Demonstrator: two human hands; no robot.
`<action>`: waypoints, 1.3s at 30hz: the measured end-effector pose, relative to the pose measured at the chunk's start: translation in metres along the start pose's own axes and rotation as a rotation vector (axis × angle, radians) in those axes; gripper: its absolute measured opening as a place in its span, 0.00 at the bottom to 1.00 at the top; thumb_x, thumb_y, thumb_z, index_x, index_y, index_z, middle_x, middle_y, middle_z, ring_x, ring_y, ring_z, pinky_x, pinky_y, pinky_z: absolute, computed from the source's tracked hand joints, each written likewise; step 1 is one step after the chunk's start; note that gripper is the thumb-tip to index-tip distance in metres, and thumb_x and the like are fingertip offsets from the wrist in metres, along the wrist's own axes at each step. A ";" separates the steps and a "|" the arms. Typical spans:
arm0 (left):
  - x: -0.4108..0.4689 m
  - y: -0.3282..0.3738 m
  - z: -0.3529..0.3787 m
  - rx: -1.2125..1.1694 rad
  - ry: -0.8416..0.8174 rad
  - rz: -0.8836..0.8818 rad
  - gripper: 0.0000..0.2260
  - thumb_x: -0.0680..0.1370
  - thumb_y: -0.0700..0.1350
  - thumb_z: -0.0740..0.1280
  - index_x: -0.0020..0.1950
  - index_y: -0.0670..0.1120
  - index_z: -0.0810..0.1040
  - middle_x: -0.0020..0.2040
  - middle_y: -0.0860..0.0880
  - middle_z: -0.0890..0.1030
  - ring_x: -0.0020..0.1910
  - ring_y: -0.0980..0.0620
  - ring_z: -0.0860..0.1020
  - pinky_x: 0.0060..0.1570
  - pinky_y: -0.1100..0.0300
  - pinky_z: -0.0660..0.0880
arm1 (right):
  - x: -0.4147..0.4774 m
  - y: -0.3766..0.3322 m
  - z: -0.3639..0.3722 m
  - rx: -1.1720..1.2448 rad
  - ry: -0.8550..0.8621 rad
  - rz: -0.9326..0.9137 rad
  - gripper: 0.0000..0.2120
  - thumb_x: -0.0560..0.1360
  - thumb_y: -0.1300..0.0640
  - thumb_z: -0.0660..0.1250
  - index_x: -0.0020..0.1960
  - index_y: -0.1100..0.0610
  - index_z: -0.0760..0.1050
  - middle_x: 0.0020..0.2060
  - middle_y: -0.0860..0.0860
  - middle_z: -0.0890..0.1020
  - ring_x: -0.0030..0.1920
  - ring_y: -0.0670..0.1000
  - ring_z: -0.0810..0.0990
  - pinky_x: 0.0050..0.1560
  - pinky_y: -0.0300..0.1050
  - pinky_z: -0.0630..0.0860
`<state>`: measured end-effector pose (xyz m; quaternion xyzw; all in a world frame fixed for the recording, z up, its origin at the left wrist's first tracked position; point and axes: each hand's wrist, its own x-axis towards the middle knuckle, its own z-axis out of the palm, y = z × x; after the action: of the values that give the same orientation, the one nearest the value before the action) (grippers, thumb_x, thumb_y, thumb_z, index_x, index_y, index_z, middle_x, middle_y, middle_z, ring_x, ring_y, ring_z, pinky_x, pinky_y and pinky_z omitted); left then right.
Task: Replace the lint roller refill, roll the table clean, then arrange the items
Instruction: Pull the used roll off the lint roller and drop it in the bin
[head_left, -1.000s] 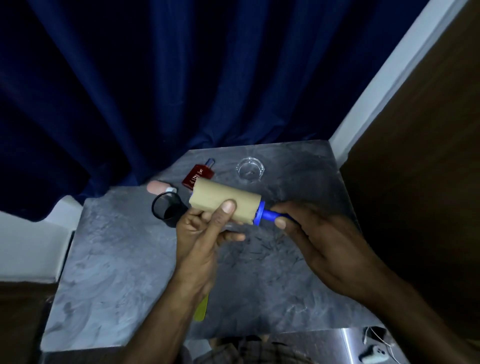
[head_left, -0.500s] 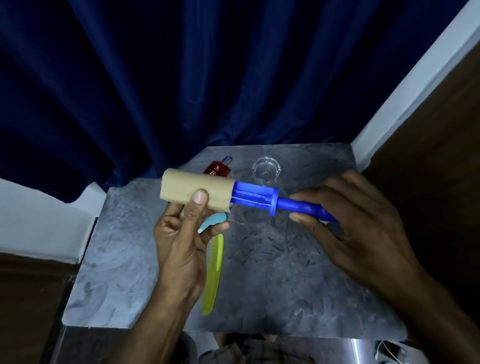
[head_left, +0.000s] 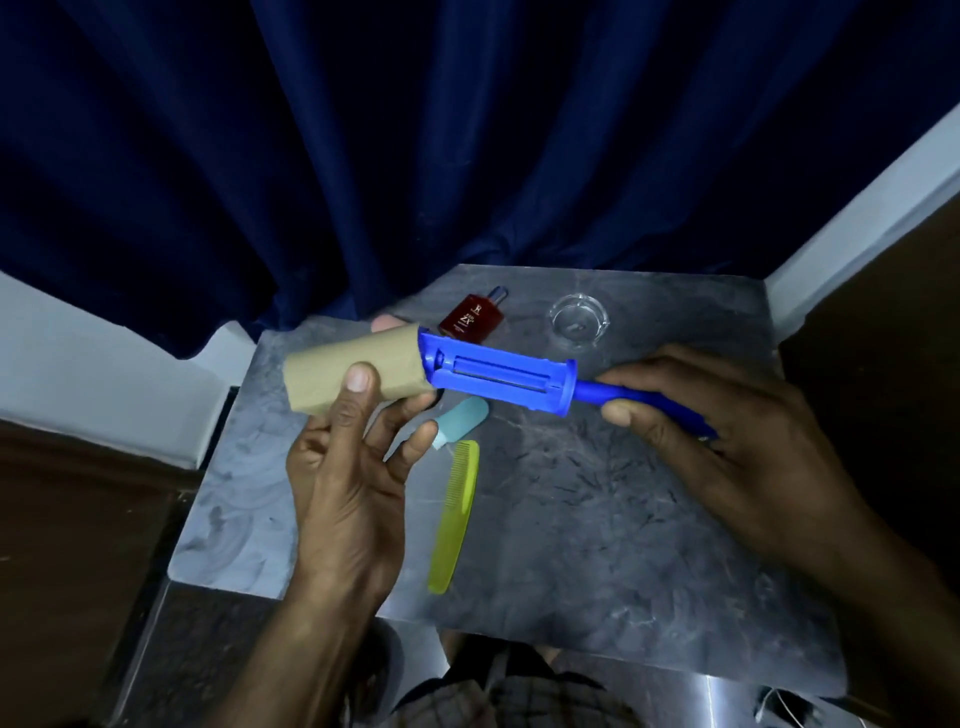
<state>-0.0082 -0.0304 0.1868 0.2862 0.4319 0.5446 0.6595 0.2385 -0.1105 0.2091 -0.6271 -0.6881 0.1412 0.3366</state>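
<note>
My left hand (head_left: 345, 467) grips a tan cardboard tube (head_left: 332, 371), the bare lint roller core, thumb on top. The tube sits almost fully off the blue lint roller (head_left: 501, 379); only the tip of the blue spindle is still inside its right end. My right hand (head_left: 727, 441) holds the roller's blue handle at the right. Both are held above the grey marbled table (head_left: 597, 519).
On the table lie a yellow-green comb (head_left: 456, 512), a pale blue oblong object (head_left: 462, 418), a red bottle (head_left: 472, 319) and a clear glass dish (head_left: 578, 318). A dark blue curtain hangs behind. A pinkish object (head_left: 387, 323) peeks out behind the tube.
The cardboard tube has slid left off the blue spindle, from fully seated to nearly free. My hands have drawn apart, and the comb and pale blue object have come into view.
</note>
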 end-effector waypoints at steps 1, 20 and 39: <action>0.000 0.002 -0.006 0.002 0.022 0.006 0.19 0.71 0.59 0.79 0.59 0.54 0.86 0.57 0.49 0.88 0.51 0.52 0.88 0.44 0.62 0.83 | 0.003 -0.003 0.003 0.037 -0.022 0.007 0.10 0.81 0.51 0.68 0.58 0.53 0.83 0.46 0.44 0.82 0.48 0.47 0.82 0.49 0.46 0.77; -0.013 0.081 -0.135 -0.140 0.274 0.188 0.25 0.67 0.59 0.82 0.59 0.49 0.84 0.55 0.47 0.88 0.51 0.49 0.89 0.41 0.63 0.83 | 0.058 -0.109 0.109 0.352 -0.163 -0.054 0.08 0.82 0.48 0.66 0.57 0.46 0.81 0.49 0.48 0.84 0.50 0.50 0.83 0.48 0.43 0.78; -0.090 0.073 -0.360 -0.372 0.911 0.358 0.07 0.77 0.48 0.72 0.54 0.49 0.83 0.48 0.45 0.83 0.45 0.53 0.82 0.37 0.61 0.83 | 0.114 -0.260 0.296 0.237 -0.566 -0.609 0.09 0.74 0.52 0.75 0.53 0.54 0.84 0.46 0.44 0.82 0.49 0.51 0.81 0.52 0.43 0.75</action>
<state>-0.3627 -0.1334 0.1058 -0.0322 0.5154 0.7855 0.3410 -0.1491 0.0210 0.1850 -0.2889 -0.8860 0.2800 0.2305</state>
